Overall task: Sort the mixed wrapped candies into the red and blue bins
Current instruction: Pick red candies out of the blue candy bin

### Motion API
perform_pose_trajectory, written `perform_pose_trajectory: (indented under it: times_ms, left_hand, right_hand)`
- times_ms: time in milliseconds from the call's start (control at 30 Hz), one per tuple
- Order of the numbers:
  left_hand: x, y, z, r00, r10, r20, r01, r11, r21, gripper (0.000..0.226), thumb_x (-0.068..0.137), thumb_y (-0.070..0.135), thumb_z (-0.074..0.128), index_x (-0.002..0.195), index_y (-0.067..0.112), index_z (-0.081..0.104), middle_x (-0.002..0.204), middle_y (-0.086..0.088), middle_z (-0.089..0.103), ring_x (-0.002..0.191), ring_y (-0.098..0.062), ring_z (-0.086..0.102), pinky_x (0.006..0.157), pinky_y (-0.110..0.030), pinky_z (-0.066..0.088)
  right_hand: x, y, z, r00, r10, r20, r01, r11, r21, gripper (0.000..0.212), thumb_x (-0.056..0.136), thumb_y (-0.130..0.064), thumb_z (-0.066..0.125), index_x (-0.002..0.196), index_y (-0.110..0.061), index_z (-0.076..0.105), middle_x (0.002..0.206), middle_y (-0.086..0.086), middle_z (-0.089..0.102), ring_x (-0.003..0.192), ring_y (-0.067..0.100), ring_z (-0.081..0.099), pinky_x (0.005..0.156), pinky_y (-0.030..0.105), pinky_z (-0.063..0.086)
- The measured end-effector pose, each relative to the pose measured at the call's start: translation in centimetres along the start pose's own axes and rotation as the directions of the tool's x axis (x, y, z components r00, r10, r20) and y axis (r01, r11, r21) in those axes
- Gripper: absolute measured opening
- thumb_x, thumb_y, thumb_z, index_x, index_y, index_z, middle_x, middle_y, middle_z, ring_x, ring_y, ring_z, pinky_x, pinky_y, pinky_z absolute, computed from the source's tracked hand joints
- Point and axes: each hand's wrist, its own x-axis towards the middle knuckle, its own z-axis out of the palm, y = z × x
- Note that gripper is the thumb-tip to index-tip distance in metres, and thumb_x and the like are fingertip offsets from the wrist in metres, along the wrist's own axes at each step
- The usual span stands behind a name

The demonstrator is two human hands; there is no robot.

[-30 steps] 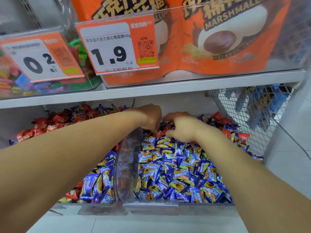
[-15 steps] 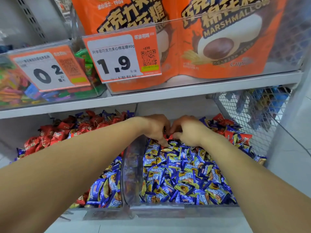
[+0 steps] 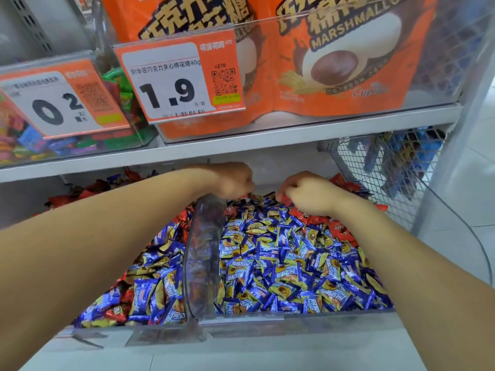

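Both hands are deep at the back of the lower shelf. The right hand (image 3: pixel 308 194) is curled knuckles-up over the heap, fingertips pinching what looks like a red candy (image 3: pixel 286 200). The left hand (image 3: pixel 235 180) is curled too, fingertips down at the top of the clear divider (image 3: pixel 203 253); whether it has a wrapper I cannot tell.

Below them, centre of frame, the blue candies (image 3: pixel 289 263) fill the right-hand compartment, with red strays (image 3: pixel 340 228) banked along its right side. In the lower left of the frame, the left compartment holds blue mixed with red (image 3: pixel 117 311), and more red lies at the back.

These should handle feather-light: glossy film, slippery and crinkly, with a small hard centre. My guess is a pinch on the crimped end lifts one piece without dragging its neighbours.

Writing: the price tag (image 3: pixel 178 79) in the upper centre reads "1.9" over Chinese text ending "40g". The tag (image 3: pixel 57 100) at upper left reads "0.2". The orange bag (image 3: pixel 345 60) at upper right says "MARSHMALLOW". The blue wrappers' print is too small to read.
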Motion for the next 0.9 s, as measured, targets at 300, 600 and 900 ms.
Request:
perform_pose_trajectory:
  times_ms: [300,600,900]
  left_hand:
    - [0.1,0.3,0.1,0.986,0.043,0.161,-0.103,0.917,0.387,0.045,0.078,0.027,0.082,0.119,0.015,0.070,0.109,0.004,0.065,0.096,-0.017,0.059,0.083,-0.025,0.047]
    - [1.1,-0.3,1.2,0.989,0.067,0.129,-0.113,0.913,0.393,0.022,0.080,0.029,0.078,0.083,0.007,0.074,0.076,0.000,0.066,0.067,-0.020,0.057,0.070,-0.033,0.053]
    - [-3.8,3.1,0.9,0.994,0.059,0.089,0.043,0.540,-0.840,0.021,0.103,0.017,0.046,0.104,0.003,0.062,0.085,-0.009,0.067,0.061,-0.013,0.059,0.047,-0.019,0.040]
  right_hand:
    - [0.3,1.1,0.5,0.998,0.007,0.061,-0.012,0.997,0.081,0.023,0.099,-0.034,0.061,0.117,-0.021,0.054,0.074,0.000,0.068,0.042,0.001,0.056,0.052,0.023,0.047]
    - [-0.1,1.3,-0.2,1.000,-0.007,0.008,0.006,0.993,0.117,0.027,0.098,-0.030,0.062,0.122,-0.017,0.060,0.072,-0.006,0.062,0.039,-0.005,0.053,0.038,0.010,0.035]
    - [-2.6,1.4,-2.6,0.996,-0.015,0.088,-0.044,0.771,0.636,0.013,0.091,-0.010,0.069,0.102,-0.005,0.070,0.087,0.015,0.072,0.075,0.019,0.073,0.070,0.022,0.060]
